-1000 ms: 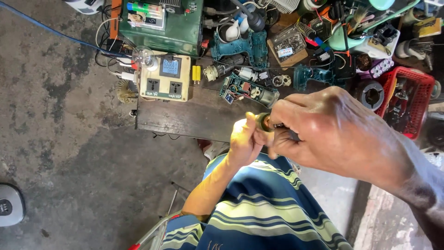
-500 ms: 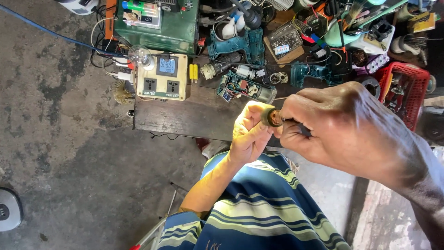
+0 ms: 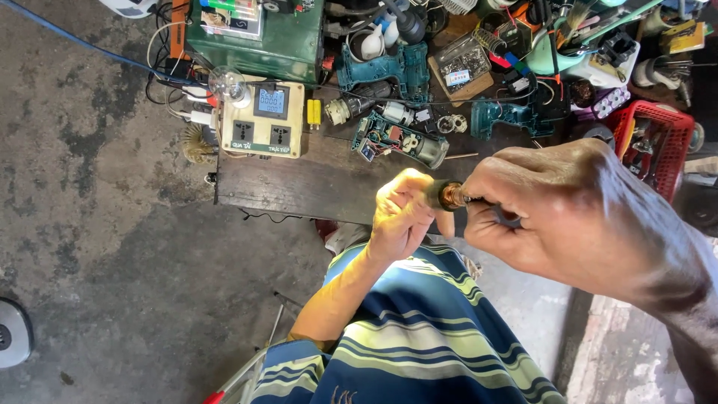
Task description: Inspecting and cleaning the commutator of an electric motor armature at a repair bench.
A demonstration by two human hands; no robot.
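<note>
A small copper-coloured motor part (image 3: 449,196) is being gripped between both hands above the near edge of the wooden bench (image 3: 299,183). The left hand (image 3: 402,217) is being closed around its dark end; the right hand (image 3: 568,213) is being clenched on a thin tool at its other end. Work on the part appears unfinished. Farther along the bench, an opened power tool (image 3: 400,142) and a socket box (image 3: 263,120) are lying.

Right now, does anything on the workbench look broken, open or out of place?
Yes. A teal power tool lies opened on the dark wooden bench, with its casing split and its inner parts exposed. Loose parts and wires crowd the bench behind it. The left hand and right hand hold a small coppery cylindrical part between them.
</note>
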